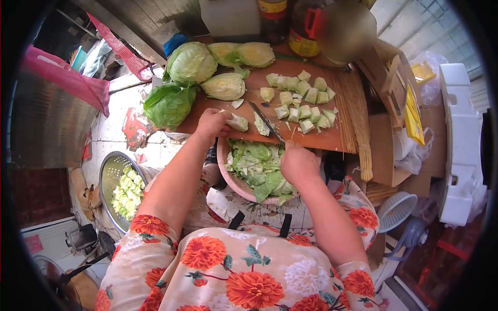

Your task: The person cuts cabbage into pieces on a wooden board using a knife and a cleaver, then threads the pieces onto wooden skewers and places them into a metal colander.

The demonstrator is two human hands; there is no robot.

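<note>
My left hand (212,123) is closed on a pale cabbage piece (238,122) at the front edge of the wooden board (207,111). A knife (264,121) is gripped in my right hand (300,165), its blade slanting over the board beside a cut cabbage sliver (261,124). Many pale green cabbage chunks (311,96) lie on the board's right half. Behind my left hand sit a cut cabbage half (224,86), whole cabbages (191,64) and more cut halves (254,54). Below the board edge, a pink basin (222,155) holds cabbage leaves (257,163).
A metal colander (105,168) with chopped cabbage stands on the floor at left. Large bottles (302,39) stand behind the board. A straw broom (358,114) leans along its right end, next to cardboard boxes (381,140). A small fan (397,212) is lower right.
</note>
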